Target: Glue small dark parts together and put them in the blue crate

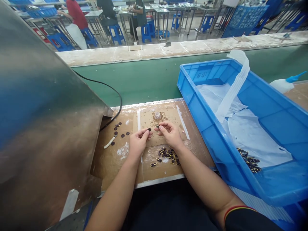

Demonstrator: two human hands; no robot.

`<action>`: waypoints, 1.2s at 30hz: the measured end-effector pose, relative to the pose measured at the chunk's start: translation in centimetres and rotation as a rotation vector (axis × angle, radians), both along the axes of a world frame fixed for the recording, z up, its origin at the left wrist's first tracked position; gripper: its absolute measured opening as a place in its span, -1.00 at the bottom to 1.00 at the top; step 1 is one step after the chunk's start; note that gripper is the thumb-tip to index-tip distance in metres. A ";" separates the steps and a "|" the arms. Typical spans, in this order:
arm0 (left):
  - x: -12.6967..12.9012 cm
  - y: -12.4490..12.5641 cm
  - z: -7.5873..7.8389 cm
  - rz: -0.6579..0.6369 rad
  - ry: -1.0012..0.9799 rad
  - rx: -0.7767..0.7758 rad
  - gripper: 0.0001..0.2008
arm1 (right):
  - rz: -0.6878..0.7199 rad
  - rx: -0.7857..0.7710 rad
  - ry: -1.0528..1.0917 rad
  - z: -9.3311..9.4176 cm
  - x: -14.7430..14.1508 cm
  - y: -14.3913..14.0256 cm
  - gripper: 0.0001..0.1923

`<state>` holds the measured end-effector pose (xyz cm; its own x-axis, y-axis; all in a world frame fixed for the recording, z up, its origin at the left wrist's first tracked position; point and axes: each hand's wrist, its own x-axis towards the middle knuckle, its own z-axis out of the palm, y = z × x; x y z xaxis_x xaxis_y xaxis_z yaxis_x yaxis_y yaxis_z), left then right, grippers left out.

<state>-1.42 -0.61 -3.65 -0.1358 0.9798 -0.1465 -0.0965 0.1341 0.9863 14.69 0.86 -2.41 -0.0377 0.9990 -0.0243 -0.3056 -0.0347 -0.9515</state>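
Your left hand (137, 143) pinches a small dark disc (149, 129), flat face up, while your right hand (169, 132) grasps a tiny part whose axis is unclear.

A metal housing (43, 122) walled the left, a blue crate (240, 128) the right; bare counter (168, 112) lay open between
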 end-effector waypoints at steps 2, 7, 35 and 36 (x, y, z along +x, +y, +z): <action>0.1 0.0 -0.2 0.027 -0.118 -0.007 -0.61 | 0.062 0.001 0.030 0.0 -0.1 -0.2 -0.64; 0.4 0.0 -0.2 0.034 -0.128 0.060 -0.66 | 0.097 -0.020 0.061 0.0 -0.5 -0.4 -0.64; -0.5 -0.2 0.7 -0.037 -0.224 0.177 -0.77 | 0.165 -0.099 0.315 0.0 -0.1 -0.5 -0.69; -0.3 -0.2 0.7 -0.018 -0.350 0.108 -0.74 | 0.147 -0.069 0.279 0.0 -0.2 -0.6 -0.69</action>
<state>-1.74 -0.78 -2.94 -0.0784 0.9940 -0.0763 -0.4293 0.0354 0.9025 14.47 0.31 -2.39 -0.1958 0.9788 -0.0605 -0.5412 -0.1593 -0.8256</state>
